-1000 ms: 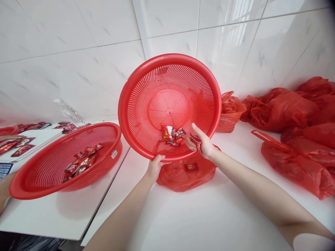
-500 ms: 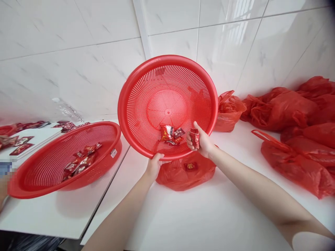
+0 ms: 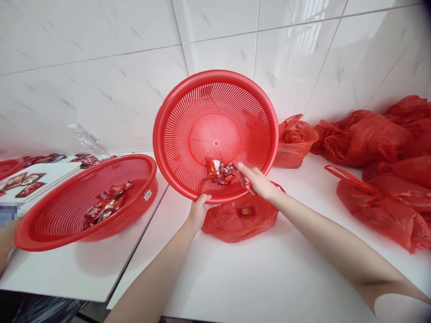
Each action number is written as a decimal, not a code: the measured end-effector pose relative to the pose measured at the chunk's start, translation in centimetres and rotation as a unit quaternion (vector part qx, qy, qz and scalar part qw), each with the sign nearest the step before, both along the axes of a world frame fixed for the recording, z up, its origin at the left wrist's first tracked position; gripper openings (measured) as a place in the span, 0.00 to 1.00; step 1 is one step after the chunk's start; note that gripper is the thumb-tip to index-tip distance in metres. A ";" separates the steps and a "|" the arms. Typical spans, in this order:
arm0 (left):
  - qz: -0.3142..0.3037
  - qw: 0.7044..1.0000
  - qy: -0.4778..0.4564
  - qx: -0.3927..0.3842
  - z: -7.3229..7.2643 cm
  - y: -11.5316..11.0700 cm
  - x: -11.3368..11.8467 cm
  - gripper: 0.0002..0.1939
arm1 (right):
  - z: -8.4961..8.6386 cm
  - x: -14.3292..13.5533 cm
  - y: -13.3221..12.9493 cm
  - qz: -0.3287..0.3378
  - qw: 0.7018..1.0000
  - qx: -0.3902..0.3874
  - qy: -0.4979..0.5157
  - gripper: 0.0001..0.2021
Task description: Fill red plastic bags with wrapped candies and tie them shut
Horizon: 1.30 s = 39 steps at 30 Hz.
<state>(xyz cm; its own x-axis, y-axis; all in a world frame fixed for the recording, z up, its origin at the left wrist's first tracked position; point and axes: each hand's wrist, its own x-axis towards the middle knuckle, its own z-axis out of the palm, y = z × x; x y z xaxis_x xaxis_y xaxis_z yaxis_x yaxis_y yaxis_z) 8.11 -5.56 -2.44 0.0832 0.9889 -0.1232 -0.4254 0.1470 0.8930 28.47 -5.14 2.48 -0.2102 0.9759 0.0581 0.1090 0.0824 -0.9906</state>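
A red plastic colander basket (image 3: 215,78) is tilted up toward me, its lower rim gripped by my left hand (image 3: 199,211). Several small wrapped candy packets (image 3: 215,168) lie together at the bottom of its inside wall. My right hand (image 3: 257,181) is inside the right part of the basket, closed around a red candy packet (image 3: 247,184), beside the loose ones. Beneath the basket sits a red plastic bag (image 3: 232,226) with a dark red packet with a gold emblem (image 3: 245,211) showing on it.
Another red colander (image 3: 139,211) holding several packets leans on the left table; a person's blurred arm (image 3: 6,242) is at its left. Several filled red bags (image 3: 380,193) crowd the right side. A tiled wall (image 3: 101,89) stands behind, and a white tray (image 3: 63,172) with packets is far left.
My right hand has turned and reached slightly left toward the loose packets, still closed on the red packet. My left hand keeps its hold on the basket rim.
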 end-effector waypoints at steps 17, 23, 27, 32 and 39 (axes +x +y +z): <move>-0.069 0.998 -0.003 -0.014 0.2 -1.9 1.3 0.19 | -1.9 -0.4 -0.3 0.023 0.857 0.328 -0.397 0.27; -0.062 0.998 -0.028 -0.001 0.6 -1.4 0.8 0.20 | -0.7 0.1 -0.6 0.080 0.840 0.345 -0.411 0.23; -0.062 0.998 -0.015 -0.016 0.9 -0.6 0.3 0.16 | -0.8 0.3 0.2 0.120 0.830 0.377 -0.394 0.15; -0.052 0.998 -0.005 -0.029 0.7 -0.2 0.3 0.15 | -2.0 0.1 1.1 0.068 0.860 0.352 -0.364 0.17; -0.053 0.998 0.013 -0.035 0.4 -0.1 0.1 0.13 | -1.9 0.4 2.3 -0.028 0.984 0.173 -0.022 0.17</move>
